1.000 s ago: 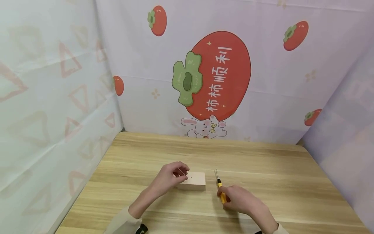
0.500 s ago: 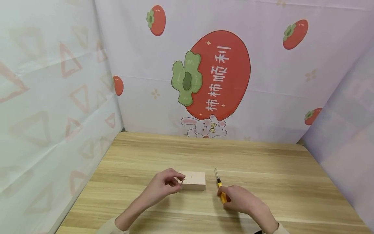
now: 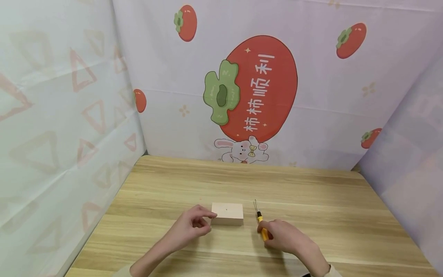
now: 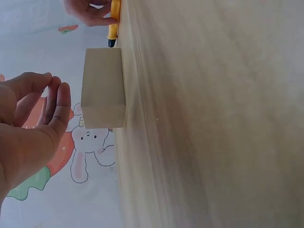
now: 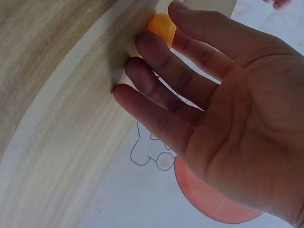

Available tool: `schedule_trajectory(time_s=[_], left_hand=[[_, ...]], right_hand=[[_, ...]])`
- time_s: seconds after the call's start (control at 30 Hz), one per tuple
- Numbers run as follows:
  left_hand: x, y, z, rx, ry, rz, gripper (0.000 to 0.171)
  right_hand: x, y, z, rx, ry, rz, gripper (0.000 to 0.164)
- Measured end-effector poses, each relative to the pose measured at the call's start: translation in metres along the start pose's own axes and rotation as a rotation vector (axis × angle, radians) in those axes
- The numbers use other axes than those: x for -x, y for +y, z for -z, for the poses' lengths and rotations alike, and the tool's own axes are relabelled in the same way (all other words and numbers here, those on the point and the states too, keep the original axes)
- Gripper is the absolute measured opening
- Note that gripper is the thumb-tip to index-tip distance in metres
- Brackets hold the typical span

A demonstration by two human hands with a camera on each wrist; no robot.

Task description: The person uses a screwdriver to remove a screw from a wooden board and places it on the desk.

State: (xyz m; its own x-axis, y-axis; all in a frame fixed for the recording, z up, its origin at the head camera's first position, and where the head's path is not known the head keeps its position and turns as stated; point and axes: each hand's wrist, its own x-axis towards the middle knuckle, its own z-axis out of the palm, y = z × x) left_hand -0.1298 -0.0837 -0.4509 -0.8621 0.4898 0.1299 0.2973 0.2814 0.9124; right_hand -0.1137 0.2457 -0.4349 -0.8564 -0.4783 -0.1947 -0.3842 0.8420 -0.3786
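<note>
Head view: wood block (image 3: 227, 214) sits on the table (image 3: 311, 200), approx mid-front. Left hand (image 3: 192, 227) is just left of the block w/ fingers loosely curled, thumb and forefinger tips close together; can't tell if anything tiny is pinched, nothing visible. Fingertips are near the block's left end; contact not clear. Screwdriver (image 3: 260, 221) lies right of the block, apart from it, metal tip pointing away from the person. Right hand (image 3: 282, 235) covers the yellow handle's rear end, fingers laid over it.

Left wrist view: block (image 4: 102, 88) on the table (image 4: 213, 118), a clear gap btwn it and the left hand (image 4: 31, 123). Fingers bent, holding nothing visible. Screwdriver (image 4: 113, 23) beyond the block.

Right wrist view: right hand (image 5: 213, 114) w/ fingers nearly straight, tips down on the table (image 5: 57, 95). Orange-yellow handle of the screwdriver (image 5: 160, 24) sits against the index finger; not wrapped, only touched.
</note>
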Motion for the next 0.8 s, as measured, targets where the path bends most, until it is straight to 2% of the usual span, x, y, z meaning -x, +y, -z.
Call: schedule_trajectory(time_s=[0.3,0.43,0.6,0.8], left_hand=[[0.007,-0.008,0.000,0.141,-0.033,0.118,0.040],[0.008,-0.010,-0.002,0.136,-0.042,0.135,0.043],[0.006,-0.011,-0.006,0.004,-0.075,0.101,0.039],[0.005,-0.008,-0.010,-0.309,-0.085,0.103,0.037]], right_hand=[[0.001,-0.002,0.002,0.006,-0.001,0.000,0.027],[0.001,-0.002,0.002,0.010,-0.002,-0.001,0.026],[0.000,-0.002,0.001,0.015,-0.001,0.002,0.026],[-0.001,-0.001,0.001,0.019,-0.010,-0.008,0.026]])
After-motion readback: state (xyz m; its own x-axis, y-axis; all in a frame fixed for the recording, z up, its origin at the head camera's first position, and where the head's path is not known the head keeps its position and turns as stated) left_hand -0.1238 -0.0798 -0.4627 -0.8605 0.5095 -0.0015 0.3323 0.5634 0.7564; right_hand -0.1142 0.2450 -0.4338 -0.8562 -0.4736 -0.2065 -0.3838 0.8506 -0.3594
